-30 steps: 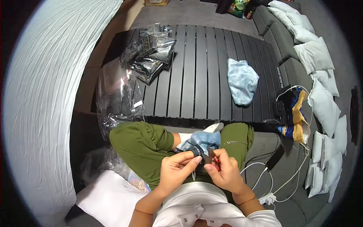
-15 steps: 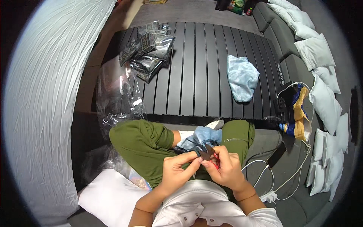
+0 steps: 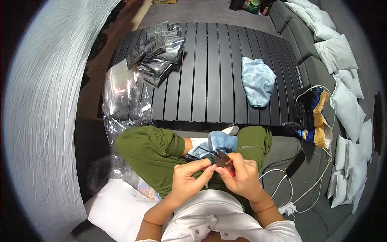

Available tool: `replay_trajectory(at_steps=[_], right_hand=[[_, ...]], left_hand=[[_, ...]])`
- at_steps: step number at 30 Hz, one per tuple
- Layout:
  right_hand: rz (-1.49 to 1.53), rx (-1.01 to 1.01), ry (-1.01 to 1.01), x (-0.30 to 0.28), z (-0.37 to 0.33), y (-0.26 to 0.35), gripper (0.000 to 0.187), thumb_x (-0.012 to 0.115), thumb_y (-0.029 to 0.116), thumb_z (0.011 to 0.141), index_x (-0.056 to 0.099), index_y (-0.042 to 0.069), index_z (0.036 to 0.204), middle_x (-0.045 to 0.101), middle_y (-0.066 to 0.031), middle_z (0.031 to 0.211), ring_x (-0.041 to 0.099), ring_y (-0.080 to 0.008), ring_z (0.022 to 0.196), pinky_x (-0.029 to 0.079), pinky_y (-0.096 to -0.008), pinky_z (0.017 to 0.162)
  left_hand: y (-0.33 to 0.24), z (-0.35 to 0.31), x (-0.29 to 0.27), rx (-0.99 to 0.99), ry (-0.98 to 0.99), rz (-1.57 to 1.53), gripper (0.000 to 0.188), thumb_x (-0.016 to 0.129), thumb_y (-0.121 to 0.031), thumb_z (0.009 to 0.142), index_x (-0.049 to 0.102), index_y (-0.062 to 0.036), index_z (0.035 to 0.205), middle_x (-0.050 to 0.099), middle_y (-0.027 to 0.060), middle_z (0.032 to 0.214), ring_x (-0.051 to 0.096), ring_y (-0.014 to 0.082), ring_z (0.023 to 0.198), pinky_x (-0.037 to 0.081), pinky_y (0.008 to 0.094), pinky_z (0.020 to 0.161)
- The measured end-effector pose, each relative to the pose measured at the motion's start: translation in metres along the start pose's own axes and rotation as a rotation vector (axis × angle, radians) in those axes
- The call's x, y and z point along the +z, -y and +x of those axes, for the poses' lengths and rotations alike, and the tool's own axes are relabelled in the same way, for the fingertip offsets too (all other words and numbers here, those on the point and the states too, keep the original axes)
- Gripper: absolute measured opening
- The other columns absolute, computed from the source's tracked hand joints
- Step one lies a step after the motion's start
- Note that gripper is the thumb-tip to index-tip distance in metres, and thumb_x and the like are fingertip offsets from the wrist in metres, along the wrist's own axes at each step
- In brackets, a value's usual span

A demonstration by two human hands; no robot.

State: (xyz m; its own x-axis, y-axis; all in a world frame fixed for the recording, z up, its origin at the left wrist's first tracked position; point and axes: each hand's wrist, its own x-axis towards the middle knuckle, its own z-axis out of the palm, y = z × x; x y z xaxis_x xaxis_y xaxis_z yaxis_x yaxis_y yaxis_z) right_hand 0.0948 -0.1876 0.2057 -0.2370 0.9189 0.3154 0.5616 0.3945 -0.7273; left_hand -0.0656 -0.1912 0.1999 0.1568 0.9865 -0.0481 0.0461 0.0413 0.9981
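Pinching a cloth by its edge in the left hand, gripping snips in the curled right hand, with another cloth toward the table's right edge.

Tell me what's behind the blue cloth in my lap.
Around the blue cloth, white sock shows at its left and far edges, with the black slatted table beyond. What lies directly beneath the cloth is covered, so unseen.

Just off the near edge of the black slatted table, a bunched light-blue cloth with dark edging and, farther from that table, a slanted, dark-bladed, red-handled tool.
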Motion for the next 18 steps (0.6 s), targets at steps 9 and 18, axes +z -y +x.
replay_trajectory(at_steps=[9,18], right_hand=[[-0.014,-0.005,0.054,-0.005,0.000,-0.003,0.027,0.066,0.020,0.074,0.051,-0.001,0.084,0.053,-0.0061,0.051,0.053,-0.0192,0.040,0.041,-0.0278,0.039],[0.126,0.122,-0.104,-0.013,-0.008,-0.009,0.023,0.058,0.021,0.080,0.049,0.000,0.080,0.044,-0.0044,0.051,0.044,-0.0154,0.041,0.035,-0.0251,0.042]], left_hand=[[0.001,0.009,-0.008,0.093,0.094,0.087,0.011,0.061,0.002,0.074,0.063,0.0039,0.085,0.063,0.0090,0.072,0.056,0.0077,0.062,0.044,0.0201,0.056],[-0.004,0.007,-0.003,-0.120,0.107,-0.097,0.014,0.060,-0.001,0.076,0.062,0.0041,0.089,0.065,0.0073,0.081,0.058,0.0063,0.072,0.045,0.0190,0.064]])
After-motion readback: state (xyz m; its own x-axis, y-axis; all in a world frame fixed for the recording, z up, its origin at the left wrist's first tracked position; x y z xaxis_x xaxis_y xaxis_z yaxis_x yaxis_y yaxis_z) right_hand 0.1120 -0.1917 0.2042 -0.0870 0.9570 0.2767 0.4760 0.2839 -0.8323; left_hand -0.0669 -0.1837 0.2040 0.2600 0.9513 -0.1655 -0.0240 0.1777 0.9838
